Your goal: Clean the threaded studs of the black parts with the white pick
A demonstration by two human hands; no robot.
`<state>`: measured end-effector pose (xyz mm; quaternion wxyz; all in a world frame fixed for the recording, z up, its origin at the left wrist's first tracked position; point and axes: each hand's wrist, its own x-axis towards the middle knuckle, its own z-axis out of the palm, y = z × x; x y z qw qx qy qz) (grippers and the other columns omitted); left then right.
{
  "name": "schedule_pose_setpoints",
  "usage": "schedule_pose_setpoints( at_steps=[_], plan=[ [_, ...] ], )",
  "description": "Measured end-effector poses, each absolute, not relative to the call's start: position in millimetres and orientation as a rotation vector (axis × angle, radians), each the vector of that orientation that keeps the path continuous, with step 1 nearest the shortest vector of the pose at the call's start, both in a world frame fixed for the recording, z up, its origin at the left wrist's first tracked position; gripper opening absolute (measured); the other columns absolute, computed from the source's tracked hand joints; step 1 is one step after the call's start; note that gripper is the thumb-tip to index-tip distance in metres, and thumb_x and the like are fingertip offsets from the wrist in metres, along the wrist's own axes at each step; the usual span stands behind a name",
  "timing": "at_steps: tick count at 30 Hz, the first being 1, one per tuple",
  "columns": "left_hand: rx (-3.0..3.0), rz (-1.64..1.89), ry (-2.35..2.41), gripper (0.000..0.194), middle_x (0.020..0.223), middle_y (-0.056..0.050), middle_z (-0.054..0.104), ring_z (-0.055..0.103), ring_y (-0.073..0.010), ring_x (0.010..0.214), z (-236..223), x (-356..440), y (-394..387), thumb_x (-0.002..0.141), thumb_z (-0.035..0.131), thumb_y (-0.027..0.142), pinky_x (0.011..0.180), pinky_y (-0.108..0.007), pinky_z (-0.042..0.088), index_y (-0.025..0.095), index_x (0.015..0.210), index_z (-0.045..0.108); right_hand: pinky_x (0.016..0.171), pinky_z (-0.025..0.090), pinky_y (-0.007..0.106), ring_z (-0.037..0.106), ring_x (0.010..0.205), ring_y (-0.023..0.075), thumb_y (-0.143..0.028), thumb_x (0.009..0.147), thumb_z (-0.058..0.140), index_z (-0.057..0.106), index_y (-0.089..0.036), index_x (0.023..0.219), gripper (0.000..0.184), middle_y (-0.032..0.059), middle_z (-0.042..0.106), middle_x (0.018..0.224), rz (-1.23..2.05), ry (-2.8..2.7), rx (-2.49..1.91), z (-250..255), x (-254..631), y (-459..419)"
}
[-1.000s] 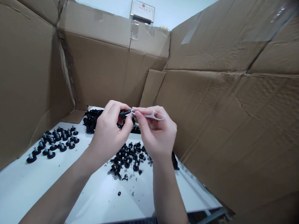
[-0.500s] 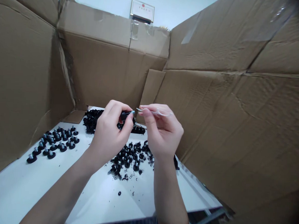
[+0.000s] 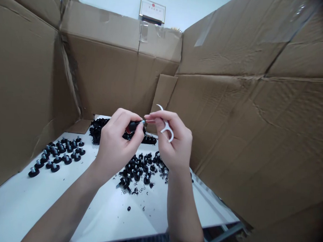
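Note:
My left hand (image 3: 119,137) is closed on a black screw foot (image 3: 133,125), its metal threaded end pointing right between thumb and finger. My right hand (image 3: 175,145) holds a white floss pick (image 3: 167,127) between thumb and fingers, its curved tip up and its forked end down. The right fingertips are very close to the stud's end; whether they touch it I cannot tell. Below the hands lies a pile of black screw feet (image 3: 138,170) with small black rings and scraps around it.
Several screw feet (image 3: 59,148) stand stud-up on the left of the white table (image 3: 105,215). A heap of black parts (image 3: 96,132) lies at the back, partly behind my left hand. Cardboard walls (image 3: 112,75) enclose the table at left, back and right.
The floss pick has turned in my right hand from lying roughly level toward the stud to standing upright. The right fingers have moved left, closer to the stud. My left hand has barely moved.

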<state>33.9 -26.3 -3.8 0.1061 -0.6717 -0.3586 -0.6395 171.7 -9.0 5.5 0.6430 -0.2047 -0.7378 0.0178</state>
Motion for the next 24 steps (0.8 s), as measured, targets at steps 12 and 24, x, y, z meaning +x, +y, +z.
schedule_pose_setpoints(
  at_steps=[12, 24],
  plan=[
    [-1.950, -1.941, -0.994, 0.024, 0.083, 0.003, 0.063, 0.061, -0.0099, 0.071, -10.7, 37.6, -24.5, 0.080, 0.061, 0.011, 0.066, -0.024, 0.052, 0.024, 0.097, 0.050, 0.069, 0.060, 0.025, 0.072, 0.080, 0.0128, -0.017, 0.079, 0.070, 0.063, -0.024, 0.088, 0.013, -0.0024, 0.072, 0.086, 0.260, -1.651, -0.442, 8.7, 173.6, -11.8],
    [-2.453, -1.581, -0.784, 0.037, 0.092, 0.001, 0.067, 0.068, -0.0124, 0.080, -8.7, -2.1, -20.7, 0.080, 0.065, 0.015, 0.066, -0.022, 0.055, 0.026, 0.109, 0.045, 0.058, 0.052, 0.023, 0.068, 0.069, 0.0113, -0.019, 0.077, 0.074, 0.067, -0.021, 0.077, 0.007, -0.0029, 0.072, 0.075, 0.341, -1.872, -0.434, 12.6, 186.6, -13.2]
  ],
)
